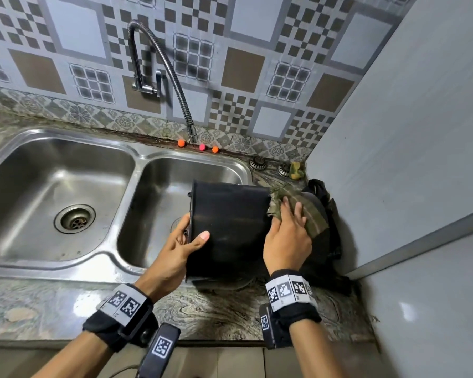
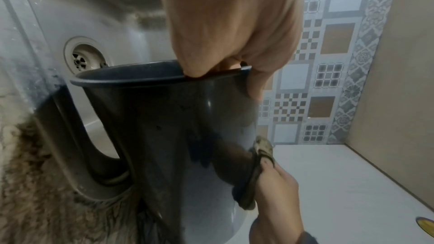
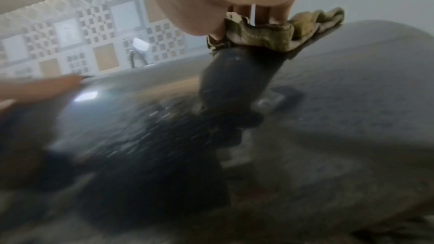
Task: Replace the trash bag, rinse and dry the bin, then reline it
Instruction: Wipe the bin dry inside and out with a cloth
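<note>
The bin (image 1: 230, 230) lies on its side at the centre of the head view, its base end over the worktop (image 1: 202, 309) and its open mouth overhanging the right sink basin (image 1: 159, 181). The left hand (image 1: 175, 252) grips the rim, thumb on the outer wall and fingers (image 2: 195, 66) curled over the lip into the mouth. The right hand (image 1: 287, 238) lies with fingers straight and spread, pressing a green cloth (image 1: 306, 211) against the base end of the bin.

Hazards:
- Roll. The bin rests on its curved wall; wiping pressure from the right hand could turn it out of the one-handed rim grip, probably toward the basin.
- Slip. The outer wall shows a wet sheen in the wrist views; a damp rim would weaken the thumb grip.
- Incomplete drying. The cloth covers only the base end; the long wall and the inside appear untouched, and relining over moisture would trap it.
- Snagging. A black bag (image 1: 325, 214) lies just behind the cloth at centre right; a wide stroke could drag it.

Containers:
- Bin: the part of the interior seen from the left wrist is bare, with no liner fitted.
- Right basin: no standing water visible; its drain is partly hidden behind the bin.
- Left basin (image 1: 52, 186), at left of frame: nothing in it but its drain strainer (image 1: 75, 218).
- Black bag: contents cannot be told
</note>
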Available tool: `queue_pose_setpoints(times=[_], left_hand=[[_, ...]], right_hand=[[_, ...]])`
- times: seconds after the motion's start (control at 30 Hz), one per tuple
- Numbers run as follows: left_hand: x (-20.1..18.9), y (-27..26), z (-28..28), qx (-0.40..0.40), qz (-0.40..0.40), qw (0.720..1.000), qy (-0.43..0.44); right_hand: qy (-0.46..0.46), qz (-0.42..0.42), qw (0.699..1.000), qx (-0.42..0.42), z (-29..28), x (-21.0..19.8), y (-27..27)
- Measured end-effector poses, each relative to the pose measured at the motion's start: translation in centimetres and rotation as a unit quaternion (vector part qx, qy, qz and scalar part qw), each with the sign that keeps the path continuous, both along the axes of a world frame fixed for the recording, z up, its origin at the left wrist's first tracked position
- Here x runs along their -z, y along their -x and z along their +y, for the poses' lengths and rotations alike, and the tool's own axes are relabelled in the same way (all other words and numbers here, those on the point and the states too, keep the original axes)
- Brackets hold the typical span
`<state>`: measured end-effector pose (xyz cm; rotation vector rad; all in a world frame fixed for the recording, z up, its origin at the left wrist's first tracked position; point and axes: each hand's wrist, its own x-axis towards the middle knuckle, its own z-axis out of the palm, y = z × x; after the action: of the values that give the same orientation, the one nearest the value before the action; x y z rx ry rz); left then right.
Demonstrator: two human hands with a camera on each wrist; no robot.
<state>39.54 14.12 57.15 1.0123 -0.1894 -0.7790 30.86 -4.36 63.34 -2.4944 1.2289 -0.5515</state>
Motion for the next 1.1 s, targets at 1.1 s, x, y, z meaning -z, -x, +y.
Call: queue_pose_setpoints(times=[1.1], left_hand=[[-3.1, -3.1, 1.5, 0.045, -0.062, 0.987, -0.144]], right_hand=[[-0.258, -0.377, 0.884, 0.101, -9.7, -7.4, 4.0]])
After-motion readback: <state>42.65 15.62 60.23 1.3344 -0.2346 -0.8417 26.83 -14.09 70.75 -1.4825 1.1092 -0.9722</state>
